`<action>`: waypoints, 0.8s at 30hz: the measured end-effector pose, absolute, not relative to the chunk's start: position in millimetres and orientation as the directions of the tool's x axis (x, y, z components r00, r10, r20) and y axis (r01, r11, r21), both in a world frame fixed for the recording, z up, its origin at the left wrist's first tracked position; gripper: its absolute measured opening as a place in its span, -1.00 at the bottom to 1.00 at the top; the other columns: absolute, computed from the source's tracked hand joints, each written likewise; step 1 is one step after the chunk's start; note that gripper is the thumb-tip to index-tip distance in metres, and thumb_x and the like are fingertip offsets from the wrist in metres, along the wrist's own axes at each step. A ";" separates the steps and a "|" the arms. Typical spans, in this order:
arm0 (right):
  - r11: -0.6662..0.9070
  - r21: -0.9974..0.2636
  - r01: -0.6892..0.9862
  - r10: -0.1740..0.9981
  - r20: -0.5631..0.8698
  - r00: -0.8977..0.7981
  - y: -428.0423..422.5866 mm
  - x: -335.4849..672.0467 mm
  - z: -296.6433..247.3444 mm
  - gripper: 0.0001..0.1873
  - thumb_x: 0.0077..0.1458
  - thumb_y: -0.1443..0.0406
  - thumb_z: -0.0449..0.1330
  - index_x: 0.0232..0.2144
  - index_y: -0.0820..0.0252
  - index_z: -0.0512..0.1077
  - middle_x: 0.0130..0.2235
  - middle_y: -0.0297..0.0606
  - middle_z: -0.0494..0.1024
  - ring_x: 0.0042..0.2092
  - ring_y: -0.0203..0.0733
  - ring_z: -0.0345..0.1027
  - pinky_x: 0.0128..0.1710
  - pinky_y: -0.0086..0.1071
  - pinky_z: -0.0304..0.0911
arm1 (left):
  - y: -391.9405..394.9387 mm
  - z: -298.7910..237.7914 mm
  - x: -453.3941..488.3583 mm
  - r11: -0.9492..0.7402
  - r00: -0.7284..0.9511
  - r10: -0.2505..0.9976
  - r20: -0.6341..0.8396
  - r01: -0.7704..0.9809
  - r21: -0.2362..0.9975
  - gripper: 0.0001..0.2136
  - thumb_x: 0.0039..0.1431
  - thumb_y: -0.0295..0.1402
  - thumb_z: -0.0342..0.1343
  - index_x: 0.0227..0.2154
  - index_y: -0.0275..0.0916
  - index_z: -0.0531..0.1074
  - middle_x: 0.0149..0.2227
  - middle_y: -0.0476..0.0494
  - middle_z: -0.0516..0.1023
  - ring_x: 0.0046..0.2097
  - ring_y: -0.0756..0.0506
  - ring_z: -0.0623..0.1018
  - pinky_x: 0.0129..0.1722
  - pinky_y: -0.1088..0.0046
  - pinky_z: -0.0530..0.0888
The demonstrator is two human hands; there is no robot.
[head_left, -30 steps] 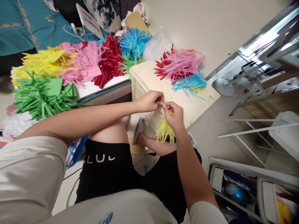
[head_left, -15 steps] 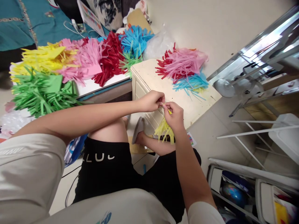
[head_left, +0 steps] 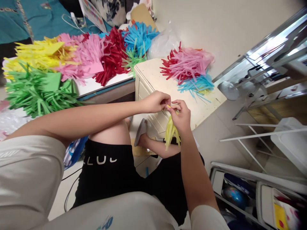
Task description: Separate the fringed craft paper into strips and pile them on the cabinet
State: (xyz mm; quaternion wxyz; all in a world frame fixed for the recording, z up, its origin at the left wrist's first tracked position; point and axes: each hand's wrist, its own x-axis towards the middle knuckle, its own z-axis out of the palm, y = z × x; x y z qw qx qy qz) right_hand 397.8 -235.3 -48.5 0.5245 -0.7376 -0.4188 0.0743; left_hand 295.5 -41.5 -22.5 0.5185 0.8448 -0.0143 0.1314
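A yellow paper tassel (head_left: pixel 171 131) hangs below my two hands, its cut strips pointing down over my lower leg. My right hand (head_left: pixel 180 115) pinches the top end of the tassel between thumb and fingers. Close against it, my left hand (head_left: pixel 160 103) has its fingertips pressed together at the same twisted tip; part of the tip is hidden by the fingers. Both hands are above the near edge of a cream cabinet (head_left: pixel 151 72). On the cabinet top lies a pile of pink tassels (head_left: pixel 192 62) with red ones, and blue tassels (head_left: pixel 195 85) beside it.
On the white table to the left lie fringed bundles: yellow (head_left: pixel 35 52), green (head_left: pixel 38 89), pink (head_left: pixel 88 54), red (head_left: pixel 112 54) and blue (head_left: pixel 139 36). A clear plastic bag (head_left: pixel 163 44) sits behind the cabinet. White folding racks (head_left: pixel 261 131) and a storage cart (head_left: pixel 240 191) stand at right.
My right hand has turned slightly and its fingers have lifted and spread a little. The tassel swings a bit right and hangs straighter. The view has shifted slightly.
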 end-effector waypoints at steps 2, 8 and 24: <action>-0.096 -0.838 0.536 0.702 0.325 0.634 -235.8 397.9 -48.9 -0.55 0.32 -0.16 0.46 -0.05 -0.03 0.53 -0.22 -0.27 0.81 -0.11 0.06 0.77 0.06 -0.08 0.60 | -37.6 -23.3 295.0 -0.413 0.964 0.115 0.238 -0.172 0.894 -0.83 0.12 -0.66 0.33 -0.30 -0.27 0.61 -0.39 -0.03 0.70 -0.32 -0.04 0.66 -0.20 0.46 0.48; -0.089 -0.873 0.480 0.696 0.291 0.657 -234.4 397.1 -51.0 -0.63 0.30 -0.06 0.49 -0.10 -0.02 0.54 -0.22 -0.28 0.82 -0.13 0.05 0.79 0.08 -0.06 0.64 | -32.0 -26.7 295.7 -0.321 0.958 0.154 0.242 -0.183 0.929 -0.83 0.13 -0.62 0.43 -0.34 -0.29 0.58 -0.38 -0.03 0.67 -0.32 -0.01 0.61 -0.23 0.48 0.46; -0.053 -0.899 0.435 0.699 0.278 0.659 -231.6 398.6 -48.0 -0.43 0.27 -0.28 0.47 -0.22 0.05 0.58 -0.26 -0.18 0.79 -0.18 0.01 0.78 -0.01 -0.09 0.69 | -34.3 -25.0 297.1 -0.131 0.971 0.158 0.180 -0.160 0.978 -0.80 0.20 -0.72 0.36 -0.32 -0.31 0.54 -0.39 -0.10 0.71 -0.33 -0.03 0.71 -0.22 0.47 0.61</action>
